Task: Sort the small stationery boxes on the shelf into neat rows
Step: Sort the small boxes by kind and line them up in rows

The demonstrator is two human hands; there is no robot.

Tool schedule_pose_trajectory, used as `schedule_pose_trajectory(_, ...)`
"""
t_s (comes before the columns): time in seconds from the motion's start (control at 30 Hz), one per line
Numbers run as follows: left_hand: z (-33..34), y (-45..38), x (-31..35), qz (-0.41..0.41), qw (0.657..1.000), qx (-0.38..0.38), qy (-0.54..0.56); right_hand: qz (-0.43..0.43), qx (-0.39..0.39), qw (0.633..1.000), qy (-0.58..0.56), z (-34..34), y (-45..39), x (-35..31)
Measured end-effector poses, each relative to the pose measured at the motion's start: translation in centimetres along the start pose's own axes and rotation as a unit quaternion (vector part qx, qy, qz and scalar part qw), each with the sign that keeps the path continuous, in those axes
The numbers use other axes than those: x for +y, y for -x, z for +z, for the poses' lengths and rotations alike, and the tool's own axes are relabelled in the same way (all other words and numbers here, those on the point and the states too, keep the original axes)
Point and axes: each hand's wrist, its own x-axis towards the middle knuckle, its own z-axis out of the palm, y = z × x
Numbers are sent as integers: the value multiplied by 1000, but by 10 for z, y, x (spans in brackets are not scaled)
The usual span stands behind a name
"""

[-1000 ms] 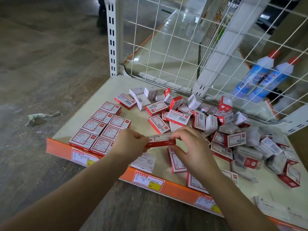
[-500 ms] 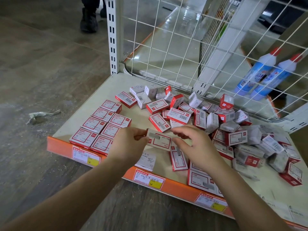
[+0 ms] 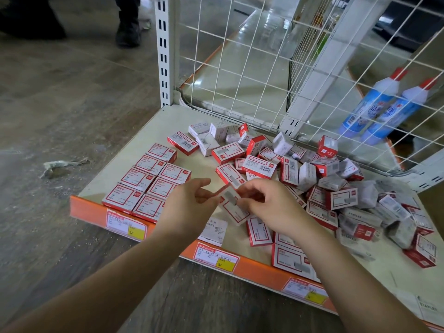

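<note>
Red-and-white cardboard sits pinched between the fingertips of both hands: a small held box (image 3: 234, 206), tilted, with one red end flap sticking out toward the left hand (image 3: 189, 203). That hand's thumb and forefinger close on the flap, while the right hand (image 3: 269, 205) curls its fingers round the box's far end; the box hangs just above the front part of the shelf (image 3: 153, 127). To the left of the hands lie the sorted boxes (image 3: 150, 180), flat, label up, in two neat rows running back from the front edge. To the right and behind spreads the loose pile (image 3: 319, 179), boxes tipped on sides and ends, some overlapping. A few more lie flat under the right forearm. The shelf is a pale beige board with an orange front strip (image 3: 262, 263) carrying price tags (image 3: 216, 257). White wire mesh (image 3: 252, 63) and a slotted white upright (image 3: 164, 49) close the back. Two blue bottles (image 3: 384, 109) with red caps lean behind the mesh. Grey wood-look flooring (image 3: 72, 97) surrounds the unit, with a crumpled scrap (image 3: 62, 165) lying on it.
</note>
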Motion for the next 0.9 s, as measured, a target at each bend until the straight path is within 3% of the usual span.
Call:
schedule_pose_trajectory(0.13, 5, 0, -4, 2, 1000, -11, -15, 25, 74, 996, -46, -2, 1, -1)
schedule_pose_trajectory(0.4, 14, 5, 0, -11, 998, -67, -12, 12, 112, 987, -111, 2, 3, -3)
schedule_pose_trajectory(0.63, 3, 4, 1, -66, 992, -30, 102, 23, 120, 986, -114, 7, 5, 1)
schedule_pose_trajectory(0.9, -5, -2, -2, -31, 997, -48, 50, 11, 61, 994, -85, -2, 12, 4)
